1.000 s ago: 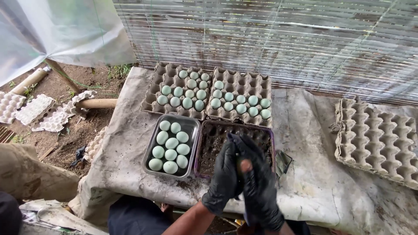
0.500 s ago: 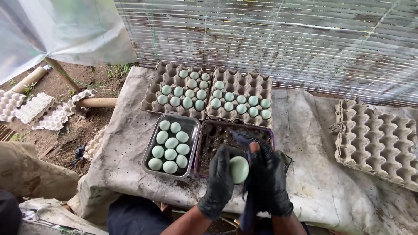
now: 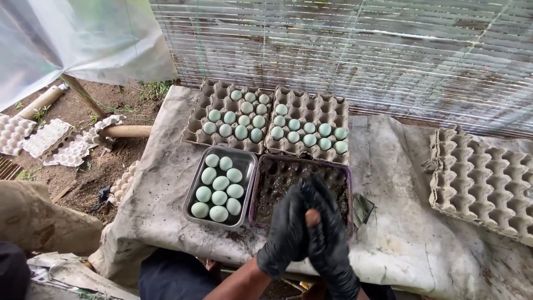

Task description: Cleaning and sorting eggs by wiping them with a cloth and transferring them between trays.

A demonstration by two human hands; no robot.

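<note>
My left hand (image 3: 286, 233) and my right hand (image 3: 331, 239), both in black gloves, are pressed palm to palm over the near edge of a dark tray of black mud (image 3: 300, 169). A small pale patch of an egg (image 3: 312, 218) shows between the palms; the rest of it is hidden. To the left of the hands a metal tray (image 3: 192, 191) holds several pale green eggs (image 3: 220, 183). Behind the trays lie two grey egg cartons (image 3: 195, 126) (image 3: 340, 106), each partly filled with pale green eggs.
A stained cloth (image 3: 400, 239) covers the table. A stack of empty egg cartons (image 3: 483, 178) sits at the right. More empty cartons (image 3: 50, 139) and a log (image 3: 127, 131) lie on the dirt at the left. A slatted wall (image 3: 361, 50) stands behind.
Half a second ago my hands were apart with a pale green egg showing between them. Now they have closed together around it.
</note>
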